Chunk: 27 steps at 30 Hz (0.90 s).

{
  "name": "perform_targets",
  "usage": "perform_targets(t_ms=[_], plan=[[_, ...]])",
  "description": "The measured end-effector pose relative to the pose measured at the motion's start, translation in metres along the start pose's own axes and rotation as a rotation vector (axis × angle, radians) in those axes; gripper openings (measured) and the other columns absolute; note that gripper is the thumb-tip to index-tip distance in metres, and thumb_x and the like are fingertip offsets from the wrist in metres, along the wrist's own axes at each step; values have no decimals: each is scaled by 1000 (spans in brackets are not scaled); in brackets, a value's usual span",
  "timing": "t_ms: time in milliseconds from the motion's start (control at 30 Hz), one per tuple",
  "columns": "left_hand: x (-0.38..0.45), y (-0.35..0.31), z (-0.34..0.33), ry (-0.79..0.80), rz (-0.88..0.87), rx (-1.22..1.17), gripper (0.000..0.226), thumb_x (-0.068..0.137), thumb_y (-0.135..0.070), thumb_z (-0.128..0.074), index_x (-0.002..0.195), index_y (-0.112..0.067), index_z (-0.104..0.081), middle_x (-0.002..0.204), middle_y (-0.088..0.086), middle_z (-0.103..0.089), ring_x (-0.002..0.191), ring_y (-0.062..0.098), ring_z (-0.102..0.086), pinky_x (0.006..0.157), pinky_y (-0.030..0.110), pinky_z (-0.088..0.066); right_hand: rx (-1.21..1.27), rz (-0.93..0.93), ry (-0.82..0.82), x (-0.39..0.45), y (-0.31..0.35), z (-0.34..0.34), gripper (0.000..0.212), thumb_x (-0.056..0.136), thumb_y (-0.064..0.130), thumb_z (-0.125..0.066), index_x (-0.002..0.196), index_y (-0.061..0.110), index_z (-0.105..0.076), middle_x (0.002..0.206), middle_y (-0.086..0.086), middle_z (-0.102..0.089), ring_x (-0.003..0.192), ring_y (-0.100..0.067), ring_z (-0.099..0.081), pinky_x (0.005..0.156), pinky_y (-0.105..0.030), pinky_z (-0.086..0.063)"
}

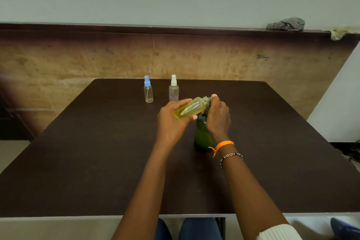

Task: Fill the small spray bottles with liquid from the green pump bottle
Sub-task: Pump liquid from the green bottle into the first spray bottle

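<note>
Your left hand (171,121) grasps the open small bottle (191,107) tilted, neck up-right against the green pump bottle's (202,132) spout, seemingly gripped by your right hand (217,115).

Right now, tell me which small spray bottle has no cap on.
The tilted bottle gripped in the left hand: its threaded neck is bare. The blue-capped bottle and white-capped bottle stand upright at the table's far edge, sprayers on.

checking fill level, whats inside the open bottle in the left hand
Yellow liquid pools in the lower end of the uncapped bottle, tilted in the left hand. Fingers cover part of its underside, so the exact level cannot be seen.
</note>
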<state>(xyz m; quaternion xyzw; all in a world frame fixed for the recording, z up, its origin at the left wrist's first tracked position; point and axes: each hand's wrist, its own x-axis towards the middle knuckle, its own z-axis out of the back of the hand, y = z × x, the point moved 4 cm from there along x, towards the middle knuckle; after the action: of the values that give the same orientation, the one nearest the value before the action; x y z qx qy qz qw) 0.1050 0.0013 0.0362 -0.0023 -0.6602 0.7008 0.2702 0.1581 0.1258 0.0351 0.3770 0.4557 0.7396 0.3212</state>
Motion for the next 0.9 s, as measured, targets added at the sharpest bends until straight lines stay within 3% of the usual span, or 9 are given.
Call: perform_targets(t_ms=[167, 333, 500, 633, 900], plan=[[0, -1, -1, 4, 5, -20, 51, 66, 3, -77, 112, -15, -66, 98, -8, -62, 91, 4, -61, 81, 12, -48, -14, -22, 54, -2, 0, -1, 62, 99, 48, -25, 69, 7, -60, 63, 7, -48, 79, -24, -48, 75, -34, -30], [0, 1, 0, 7, -1, -8, 51, 65, 2, -78, 113, -14, -67, 100, -5, -63, 92, 6, -62, 84, 17, -50, -5, -23, 23, 1, 1, 0, 58, 99, 34, -31, 45, 17, -43, 60, 0, -51, 76, -29, -49, 70, -34, -32], [0, 3, 0, 2, 9, 6, 52, 65, 2, -78, 112, -14, -67, 97, -7, -62, 89, 5, -61, 81, 14, -48, -19, -11, -23, 3, 0, 0, 52, 98, 28, -33, 48, 16, -42, 73, -8, -54, 79, -31, -48, 72, -34, -32], [-1, 3, 0, 2, 12, -18, 51, 65, 2, -78, 112, -15, -67, 100, -4, -63, 93, 8, -62, 85, 18, -50, -8, -14, 5, 1, -1, -1, 57, 99, 32, -31, 46, 16, -42, 60, 1, -51, 76, -29, -50, 71, -34, -33], [-2, 0, 0, 15, -4, -40, 50, 67, 2, -76, 110, -22, -65, 99, -13, -62, 95, 2, -61, 85, 15, -50, -4, -30, 47, -3, 2, 1, 56, 100, 42, -28, 52, 18, -45, 60, 7, -47, 75, -23, -46, 74, -33, -31]])
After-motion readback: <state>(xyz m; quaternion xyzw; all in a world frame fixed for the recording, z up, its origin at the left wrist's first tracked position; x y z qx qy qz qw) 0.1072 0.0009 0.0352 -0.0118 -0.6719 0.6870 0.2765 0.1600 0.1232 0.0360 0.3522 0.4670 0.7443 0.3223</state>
